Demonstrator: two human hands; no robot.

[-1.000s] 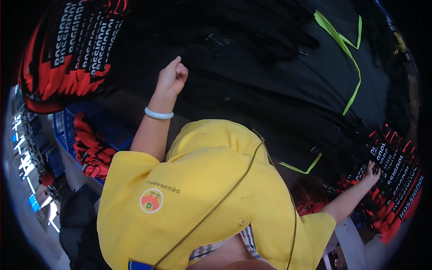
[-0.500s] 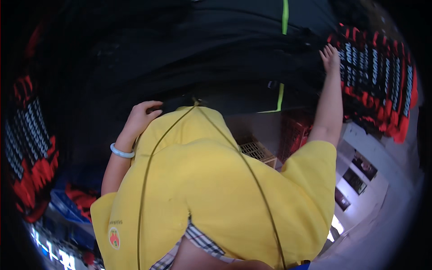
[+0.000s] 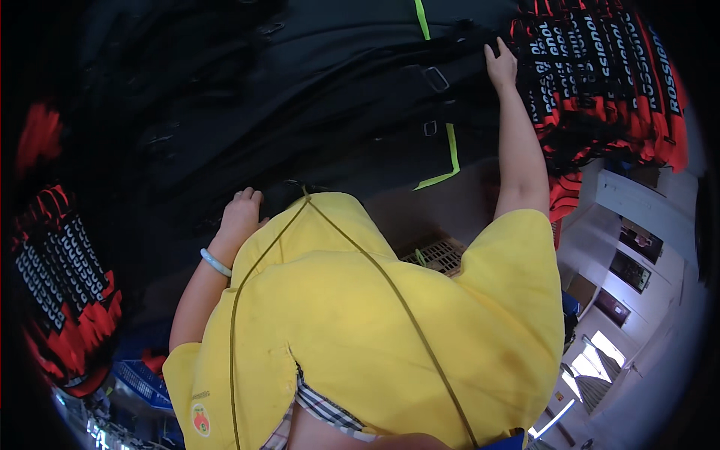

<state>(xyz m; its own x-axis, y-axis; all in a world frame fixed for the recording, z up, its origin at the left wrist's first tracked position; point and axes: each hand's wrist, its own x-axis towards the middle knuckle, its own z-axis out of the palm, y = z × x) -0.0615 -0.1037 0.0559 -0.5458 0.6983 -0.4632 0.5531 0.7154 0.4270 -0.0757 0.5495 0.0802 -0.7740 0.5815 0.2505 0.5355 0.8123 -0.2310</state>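
A wide spread of black fabric (image 3: 322, 105) lies in front of me, with buckles and bright yellow-green strips on it. My left hand (image 3: 241, 214) rests at the near edge of this fabric, fingers slightly bent and thumb apart, with nothing visible in it. Reaching far to the right, my right hand (image 3: 501, 64) is on or just over the fabric, thumb and fingers spread. It is beside a row of black-and-red fabric pieces (image 3: 600, 71) with white lettering. Whether its fingertips touch them I cannot tell.
A similar stack of black-and-red pieces (image 3: 60, 270) stands at the far left. Below it is a blue plastic crate (image 3: 142, 381). A beige slatted crate (image 3: 444, 255) sits under the fabric's near edge. At the lower right are a pale wall and a bright window (image 3: 600, 360).
The view has shifted, bringing buckles on the fabric into clearer sight. My left hand's fingers have turned from pointing right to pointing away from me. My right hand stays spread beside the right-hand row.
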